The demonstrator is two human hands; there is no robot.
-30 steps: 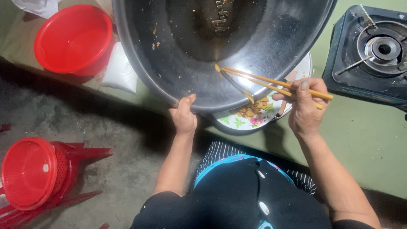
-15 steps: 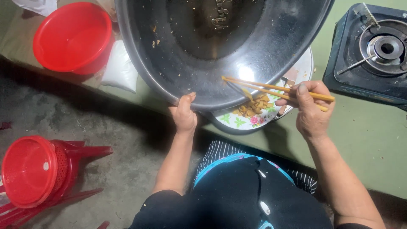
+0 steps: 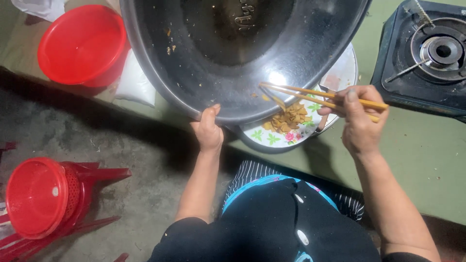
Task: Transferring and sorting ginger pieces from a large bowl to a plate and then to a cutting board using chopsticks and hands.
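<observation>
Since a moment ago my right hand has drawn the chopsticks a little lower along the pan's rim, and the pan stays tipped toward me. My right fingers are closed around the chopsticks' thick ends; their tips reach left of those fingers to the pan's lower edge, just above the food. That food lies heaped on a flowered plate, below the chopstick tips and between my two hands. My left hand grips the pan's near rim, thumb over the edge. Far right of my right fingers a gas stove sits on the green desk. Well left of my left fingers stands a red bowl.
</observation>
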